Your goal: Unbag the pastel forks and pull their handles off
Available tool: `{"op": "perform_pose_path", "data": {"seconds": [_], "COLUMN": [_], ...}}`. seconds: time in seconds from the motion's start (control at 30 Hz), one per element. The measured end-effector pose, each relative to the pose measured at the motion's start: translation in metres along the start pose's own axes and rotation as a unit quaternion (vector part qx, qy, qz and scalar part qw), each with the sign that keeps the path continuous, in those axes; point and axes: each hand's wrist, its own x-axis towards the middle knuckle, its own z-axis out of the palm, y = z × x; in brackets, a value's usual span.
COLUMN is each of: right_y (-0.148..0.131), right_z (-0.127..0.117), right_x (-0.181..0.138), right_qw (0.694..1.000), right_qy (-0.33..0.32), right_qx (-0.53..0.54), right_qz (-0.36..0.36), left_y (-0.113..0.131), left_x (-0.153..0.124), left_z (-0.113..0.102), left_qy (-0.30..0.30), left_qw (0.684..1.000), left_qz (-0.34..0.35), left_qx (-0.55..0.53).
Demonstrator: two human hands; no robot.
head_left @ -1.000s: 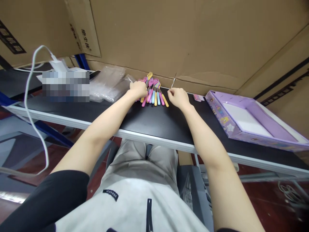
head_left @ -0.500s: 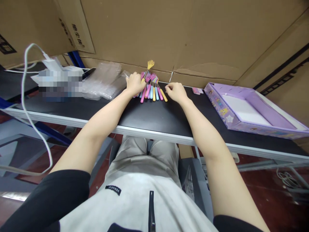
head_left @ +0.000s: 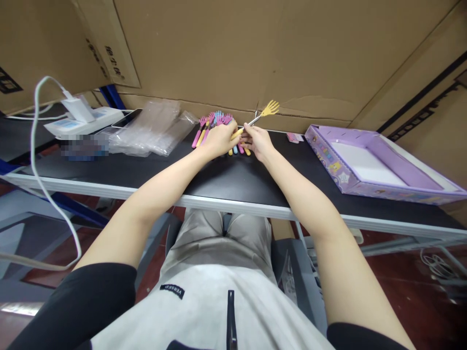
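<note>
A yellow back scratcher (head_left: 270, 108) with a small hand-shaped head and a metal rod slants up to the right between my hands. My left hand (head_left: 220, 139) is closed around its yellow handle, above a row of other back scratchers. With thumb and forefinger my right hand (head_left: 260, 142) pinches the metal rod, its other fingers loosely curled. The pink, blue and yellow back scratchers (head_left: 201, 132) lie side by side on the black table, heads toward the cardboard wall. My left hand covers part of them.
Clear plastic bags (head_left: 149, 131) lie left of the back scratchers. Further left are a white power strip (head_left: 104, 116) and a plugged-in charger (head_left: 77, 108) with a cable. On the right stands an open purple box (head_left: 352, 182), with a small pink card (head_left: 295, 137) beside it. Cardboard (head_left: 219, 53) walls the back.
My left hand has moved right with the yellow back scratcher, which has tilted rightward. My right hand has taken hold of its rod.
</note>
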Motion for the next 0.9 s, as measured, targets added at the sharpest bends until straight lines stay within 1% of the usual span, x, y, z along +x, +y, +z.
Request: {"op": "perform_pose_path", "data": {"seconds": [0.1, 0.23, 0.4, 0.6, 0.9], "right_y": [-0.001, -0.004, -0.008, -0.015, -0.022], "right_z": [0.004, 0.007, 0.006, 0.000, -0.006], "right_x": [-0.003, -0.005, -0.002, 0.001, 0.006], "right_qw": [1.000, 0.999, 0.998, 0.999, 0.996], "right_qy": [0.001, 0.008, 0.023, 0.039, 0.062], "right_qx": [0.031, 0.054, 0.052, 0.028, 0.022], "right_qz": [0.006, -0.005, -0.012, 0.011, 0.055], "left_y": [0.003, 0.007, 0.008, 0.011, 0.021], "left_x": [-0.002, -0.003, -0.002, 0.000, 0.004], "left_z": [-0.003, -0.007, -0.008, -0.011, -0.009], "left_qy": [-0.004, 0.002, 0.009, -0.003, -0.025], "left_qw": [1.000, 1.000, 0.999, 0.999, 1.000], "left_qz": [0.004, 0.021, 0.035, 0.029, 0.004], "left_qx": [0.013, 0.003, -0.016, -0.037, -0.016]}}
